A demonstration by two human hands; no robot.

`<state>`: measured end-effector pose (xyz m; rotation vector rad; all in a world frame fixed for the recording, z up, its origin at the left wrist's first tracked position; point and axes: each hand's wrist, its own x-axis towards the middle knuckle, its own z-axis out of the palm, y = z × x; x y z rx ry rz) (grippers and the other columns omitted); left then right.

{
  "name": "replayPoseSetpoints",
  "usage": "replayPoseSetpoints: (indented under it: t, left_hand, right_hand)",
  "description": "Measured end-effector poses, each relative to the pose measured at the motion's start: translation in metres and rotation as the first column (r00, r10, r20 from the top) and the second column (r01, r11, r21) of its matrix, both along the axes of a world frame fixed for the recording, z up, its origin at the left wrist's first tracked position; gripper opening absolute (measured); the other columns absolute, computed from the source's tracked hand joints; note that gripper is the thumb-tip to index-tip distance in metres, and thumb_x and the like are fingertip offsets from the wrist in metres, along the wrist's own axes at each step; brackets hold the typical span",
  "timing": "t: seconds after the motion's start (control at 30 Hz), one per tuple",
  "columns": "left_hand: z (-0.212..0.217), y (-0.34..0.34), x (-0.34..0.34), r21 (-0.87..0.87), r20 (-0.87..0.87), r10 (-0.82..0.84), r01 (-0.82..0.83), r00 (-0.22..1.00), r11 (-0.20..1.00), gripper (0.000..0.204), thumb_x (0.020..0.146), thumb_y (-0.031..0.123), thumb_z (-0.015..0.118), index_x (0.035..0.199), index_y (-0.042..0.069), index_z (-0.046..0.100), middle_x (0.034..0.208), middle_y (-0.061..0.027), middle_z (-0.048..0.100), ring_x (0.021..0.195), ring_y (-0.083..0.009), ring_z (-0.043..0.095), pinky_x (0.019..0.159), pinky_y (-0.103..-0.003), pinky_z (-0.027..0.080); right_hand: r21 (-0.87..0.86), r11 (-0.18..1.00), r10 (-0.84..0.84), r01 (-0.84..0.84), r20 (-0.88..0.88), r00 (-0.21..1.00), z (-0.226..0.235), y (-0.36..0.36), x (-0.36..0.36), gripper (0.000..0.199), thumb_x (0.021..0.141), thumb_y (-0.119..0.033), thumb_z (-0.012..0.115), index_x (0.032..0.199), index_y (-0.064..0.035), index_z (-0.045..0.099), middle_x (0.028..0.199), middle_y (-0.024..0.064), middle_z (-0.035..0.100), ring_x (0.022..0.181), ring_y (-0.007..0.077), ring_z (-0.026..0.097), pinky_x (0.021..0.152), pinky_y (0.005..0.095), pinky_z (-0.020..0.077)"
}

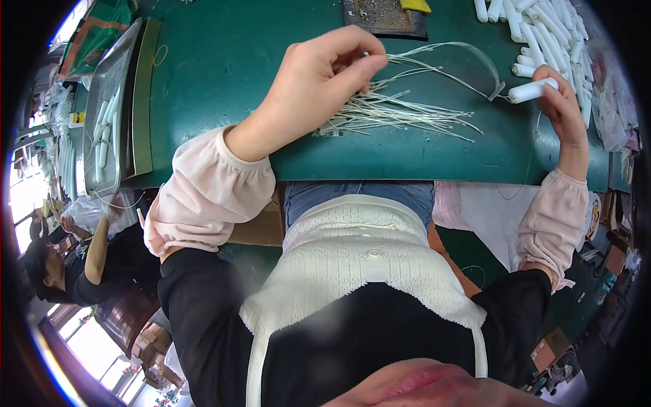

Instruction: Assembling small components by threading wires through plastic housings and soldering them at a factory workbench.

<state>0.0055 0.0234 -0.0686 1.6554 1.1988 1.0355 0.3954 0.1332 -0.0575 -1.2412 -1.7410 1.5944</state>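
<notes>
My left hand (322, 81) is closed in a pinch over the middle of the green table, with pale thin wires (427, 69) running out from its fingertips to the right. Those wires curve toward a white cylindrical tube (529, 91) that my right hand (565, 112) grips by its far end. A fine lead seems to join the tube's near end to the wires. Below the left fingers, a loose bundle of pale wires (413, 117) lies on the table. What exactly sits between the left fingertips is partly hidden.
Many similar white tubes (542, 30) are heaped at the far right, beside clear plastic bags (614, 102). A dark tray (386, 20) with debris and a yellow piece stands at the back. On the left, a metal tray (108, 156) holds more tubes. Another person (81, 261) works at far left.
</notes>
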Motion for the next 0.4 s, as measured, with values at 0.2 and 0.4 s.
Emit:
replayPoseSetpoints:
  t: [0.2,0.4]
  left_hand:
    - [-0.001,0.004,-0.003,0.131,-0.080,-0.125,0.135,0.989,0.982,0.007,0.086,0.004,0.064,0.092,0.000,0.065,0.085,-0.0022,0.063,0.076,-0.0083,0.058,0.065,-0.022,0.048]
    - [-0.008,0.006,0.002,0.452,-0.470,-0.171,0.403,0.866,0.796,0.005,0.080,0.011,0.068,0.085,0.009,0.069,0.085,-0.0072,0.063,0.078,-0.0203,0.063,0.066,-0.031,0.051]
  right_hand:
    - [-0.082,0.996,-0.041,0.029,-0.147,0.988,0.001,-0.001,-0.026,0.024,0.093,-0.029,0.055,0.101,-0.0060,0.054,0.057,-0.0103,0.032,0.045,-0.0020,0.023,0.042,0.0169,0.0139]
    - [-0.180,0.975,-0.199,0.127,-0.474,0.858,-0.004,0.003,-0.039,0.024,0.096,-0.029,0.052,0.096,-0.0058,0.057,0.053,-0.0083,0.033,0.042,-0.0003,0.024,0.040,0.0177,0.0167]
